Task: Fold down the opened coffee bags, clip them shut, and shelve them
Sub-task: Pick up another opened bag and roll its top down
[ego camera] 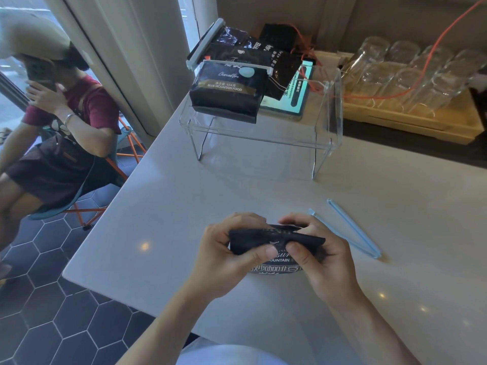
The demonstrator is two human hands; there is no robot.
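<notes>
Here the left hand (pixel 226 252) and right hand (pixel 320 255) pinch the rolled top of the coffee bag (pixel 276 242) on the counter (pixel 184 193), holding the fold flat (probably for clipping); the blue clip (pixel 350 230) lies open just beside it.

Soft daylight is coming in from the tall window (pixel 31 64) at upper left, leaving the scene evenly lit. Small round ceiling-light reflections are glinting on the pale grey glossy table (pixel 163 206). Straight lines are bowing toward the frame edges from wide-angle distortion, and distant clear drinking glasses (pixel 411 75) are looking slightly soft.
</notes>
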